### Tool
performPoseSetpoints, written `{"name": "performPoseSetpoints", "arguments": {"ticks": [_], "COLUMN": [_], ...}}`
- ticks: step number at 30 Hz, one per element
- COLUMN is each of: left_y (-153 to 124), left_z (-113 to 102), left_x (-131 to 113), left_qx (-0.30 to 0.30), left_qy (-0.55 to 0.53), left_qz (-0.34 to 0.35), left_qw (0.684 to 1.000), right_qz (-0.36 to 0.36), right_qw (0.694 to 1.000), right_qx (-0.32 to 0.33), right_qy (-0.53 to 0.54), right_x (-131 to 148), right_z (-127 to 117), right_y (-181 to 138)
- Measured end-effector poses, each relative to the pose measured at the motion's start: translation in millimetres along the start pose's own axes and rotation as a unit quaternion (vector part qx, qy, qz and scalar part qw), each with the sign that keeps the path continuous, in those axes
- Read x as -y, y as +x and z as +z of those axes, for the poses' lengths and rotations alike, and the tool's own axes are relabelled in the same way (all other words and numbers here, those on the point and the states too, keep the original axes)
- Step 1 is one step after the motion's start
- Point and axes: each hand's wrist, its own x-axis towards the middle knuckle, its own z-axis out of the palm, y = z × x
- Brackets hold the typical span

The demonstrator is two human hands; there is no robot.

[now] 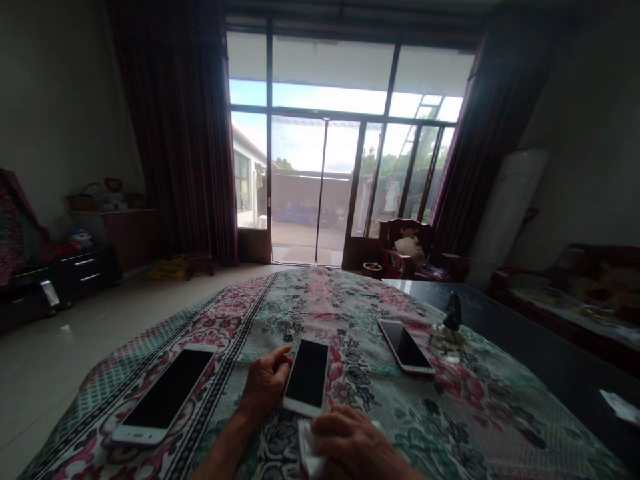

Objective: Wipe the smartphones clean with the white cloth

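Observation:
A white-framed smartphone with a dark screen lies face up on the patterned tablecloth. My left hand is at its left edge, fingers curled against the side and the index finger pointing forward. Just below the phone's near end, my right hand is closed over a folded white tissue, which is partly hidden under the fingers. Another white smartphone lies to the left, screen dark. A third smartphone rests to the right, tilted away at an angle.
Right of the third phone stands a small dark figurine on a clear base. A dark glossy table borders the cloth on the right, with a white paper on it. A wooden armchair and glass doors are beyond.

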Motion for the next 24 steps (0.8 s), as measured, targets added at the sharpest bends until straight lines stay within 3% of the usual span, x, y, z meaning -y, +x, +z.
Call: {"name": "performPoseSetpoints", "arguments": {"ticks": [3, 6, 9, 11, 13, 17, 24], "left_y": [-1.7, -5.5, -11.4, -15.1, -17.1, -15.9, -14.9], "left_z": [-0.2, -5.8, -16.6, -22.5, -24.9, -22.1, -21.6], "left_x": [-1.4, -3.6, -8.1, -10.8, -11.7, -8.5, -6.3], "left_qx": [0.004, -0.004, 0.091, 0.16, 0.187, 0.177, 0.166], "left_qy": [0.004, 0.058, 0.102, 0.121, 0.135, 0.136, 0.109], "left_qz": [0.001, 0.036, 0.046, 0.045, 0.054, 0.079, 0.095], "left_qw": [1.0, 0.998, 0.99, 0.979, 0.972, 0.972, 0.976], "right_qz": [-0.001, 0.029, 0.077, 0.101, 0.112, 0.111, 0.148], "right_qw": [0.998, 0.99, 0.976, 0.974, 0.979, 0.989, 0.98], "right_qx": [-0.066, -0.135, -0.203, -0.202, -0.166, -0.1, -0.121], "right_qy": [0.006, 0.04, 0.035, 0.031, 0.027, 0.001, -0.06], "right_x": [0.1, -3.9, -13.1, -16.6, -15.0, -8.4, -46.7], "right_z": [4.4, -13.9, -32.4, -34.8, -30.0, -17.5, -13.7], "right_y": [1.9, 9.6, 24.6, 35.1, 42.7, 52.3, 100.1]}}
